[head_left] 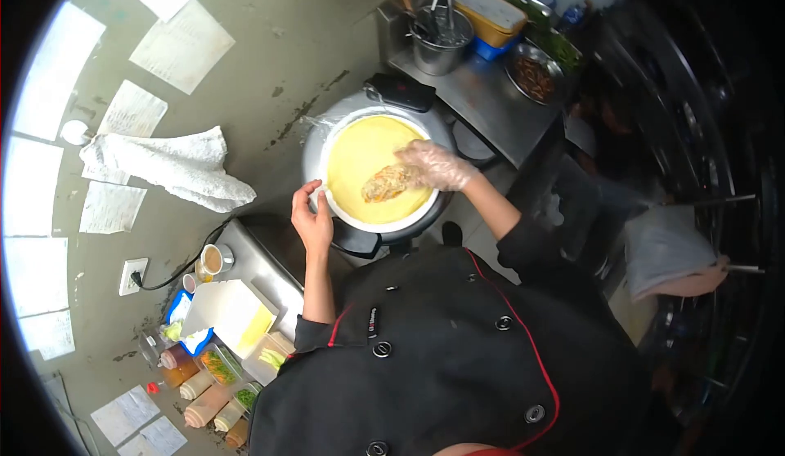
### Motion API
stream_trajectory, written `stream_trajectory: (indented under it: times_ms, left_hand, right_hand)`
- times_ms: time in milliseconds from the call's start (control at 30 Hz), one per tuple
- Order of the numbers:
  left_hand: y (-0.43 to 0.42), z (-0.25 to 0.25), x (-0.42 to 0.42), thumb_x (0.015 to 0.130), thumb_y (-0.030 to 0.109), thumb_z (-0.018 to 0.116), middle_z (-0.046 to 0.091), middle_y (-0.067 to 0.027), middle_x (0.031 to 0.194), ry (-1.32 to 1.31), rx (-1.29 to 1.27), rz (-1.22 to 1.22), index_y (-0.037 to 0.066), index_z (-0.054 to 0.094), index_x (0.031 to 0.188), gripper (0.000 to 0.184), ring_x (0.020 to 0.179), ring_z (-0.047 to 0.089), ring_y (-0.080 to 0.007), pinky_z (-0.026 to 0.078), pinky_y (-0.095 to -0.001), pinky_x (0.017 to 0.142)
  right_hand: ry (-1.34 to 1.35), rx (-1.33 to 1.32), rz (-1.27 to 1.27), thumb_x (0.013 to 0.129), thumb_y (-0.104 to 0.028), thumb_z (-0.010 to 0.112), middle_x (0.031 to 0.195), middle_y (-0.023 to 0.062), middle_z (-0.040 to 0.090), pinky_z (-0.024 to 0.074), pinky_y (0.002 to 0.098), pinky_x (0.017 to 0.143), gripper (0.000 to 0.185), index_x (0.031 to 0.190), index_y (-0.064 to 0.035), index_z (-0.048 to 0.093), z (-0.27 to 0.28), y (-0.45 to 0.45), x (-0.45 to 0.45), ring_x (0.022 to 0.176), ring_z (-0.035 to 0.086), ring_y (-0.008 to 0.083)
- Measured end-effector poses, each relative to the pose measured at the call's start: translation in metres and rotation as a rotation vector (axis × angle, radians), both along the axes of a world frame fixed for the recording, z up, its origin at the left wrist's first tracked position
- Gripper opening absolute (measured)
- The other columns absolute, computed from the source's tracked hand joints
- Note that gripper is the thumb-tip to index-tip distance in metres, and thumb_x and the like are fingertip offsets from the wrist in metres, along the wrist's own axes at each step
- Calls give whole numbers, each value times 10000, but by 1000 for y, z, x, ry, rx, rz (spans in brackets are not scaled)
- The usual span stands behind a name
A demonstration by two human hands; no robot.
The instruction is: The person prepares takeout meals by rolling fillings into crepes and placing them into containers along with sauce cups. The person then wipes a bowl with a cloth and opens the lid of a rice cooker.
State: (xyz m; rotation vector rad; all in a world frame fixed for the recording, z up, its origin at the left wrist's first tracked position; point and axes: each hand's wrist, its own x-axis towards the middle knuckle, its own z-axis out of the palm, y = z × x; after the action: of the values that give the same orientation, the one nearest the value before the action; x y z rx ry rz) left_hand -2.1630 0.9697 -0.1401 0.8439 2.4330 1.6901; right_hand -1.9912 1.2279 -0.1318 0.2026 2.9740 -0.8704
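Note:
A round yellow sheet (360,149) lies inside a white-rimmed round pan (327,133) on a large round cooker. On its lower right part sits an elongated mound of mixed filling (386,185). My right hand (437,166), in a clear plastic glove, is at the right end of the mound, its fingertips against the filling and partly hidden. My left hand (313,217) is bare and rests at the pan's left rim, thumb and fingers apart around the edge.
A steel pot with utensils (440,43), a yellow tub (489,13) and a bowl of brown food (533,76) stand on the upper-right counter. A white towel (172,166) hangs left. Sauce bottles (208,403), containers and a white box (233,313) are at lower left.

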Motion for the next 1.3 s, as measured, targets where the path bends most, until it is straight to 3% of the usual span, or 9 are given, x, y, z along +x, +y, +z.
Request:
stream_trajectory:
  times_ms: [67, 200, 233, 367, 567, 967, 1067, 1267, 1300]
  left_hand:
    - [-4, 5, 4, 862, 53, 608, 668, -93, 1052, 74, 26, 5, 41, 670, 1043, 192, 924, 607, -210, 451, -301, 790]
    - [-8, 8, 8, 855, 57, 610, 668, -77, 1032, -10, -37, 40, 44, 673, 1040, 196, 880, 584, -187, 442, -292, 773]
    - [-8, 6, 8, 854, 59, 611, 669, -77, 1033, -8, -31, 37, 44, 674, 1039, 196, 867, 577, -184, 441, -291, 772]
    - [-7, 5, 10, 853, 62, 612, 671, -78, 1039, 4, 0, 33, 44, 676, 1036, 195, 817, 547, -176, 440, -293, 761]
    - [-7, 7, 10, 856, 59, 609, 673, -84, 1056, -4, -8, 36, 44, 674, 1036, 192, 869, 580, -189, 446, -299, 778]
    - [-23, 13, 8, 897, 93, 601, 664, -79, 1099, 12, -78, 54, 45, 668, 1075, 195, 999, 618, -186, 474, -311, 870]
    - [-26, 17, 6, 874, 82, 607, 668, -92, 1075, 20, -47, 86, 39, 668, 1038, 180, 967, 616, -212, 470, -316, 839]
    - [-31, 12, 5, 863, 69, 604, 668, -96, 1064, 9, 2, 105, 35, 672, 1014, 169, 956, 617, -216, 469, -315, 826]
    - [-31, 12, 4, 863, 68, 603, 669, -94, 1065, 19, 14, 107, 35, 674, 1012, 169, 957, 617, -212, 469, -314, 823]
  right_hand:
    - [71, -4, -105, 663, -222, 810, 1218, 141, 565, 412, 366, 1023, 766, 1342, -31, 513, 21, -10, 10, 1174, 516, 292]
    - [294, -364, -67, 779, -127, 710, 978, 138, 595, 498, 371, 845, 318, 1081, -57, 638, -11, -14, 12, 950, 597, 299]
    - [340, -231, -93, 793, -107, 687, 908, 121, 601, 497, 375, 822, 182, 964, -65, 646, -2, -22, 7, 888, 605, 308]
    - [382, -180, -78, 765, -54, 702, 844, 118, 608, 507, 384, 751, 154, 906, -39, 640, -5, -20, 3, 826, 612, 295]
    - [569, -34, 165, 764, -62, 681, 901, 109, 649, 515, 387, 793, 136, 899, -54, 666, 14, -14, -5, 872, 622, 305]
    - [413, 220, 217, 802, -89, 600, 831, 98, 623, 519, 363, 809, 128, 904, -90, 677, 7, -49, -24, 868, 620, 275]
    - [209, 116, 206, 791, -92, 602, 836, 103, 611, 520, 368, 809, 149, 921, -95, 676, 12, -49, -30, 863, 623, 279]
    - [376, -114, 198, 828, -119, 599, 913, 120, 630, 509, 400, 828, 132, 934, -98, 675, 11, -61, -34, 879, 624, 314]
    - [248, -86, 212, 822, -161, 622, 965, 126, 628, 497, 403, 859, 175, 977, -94, 668, 11, -54, -36, 921, 614, 318]
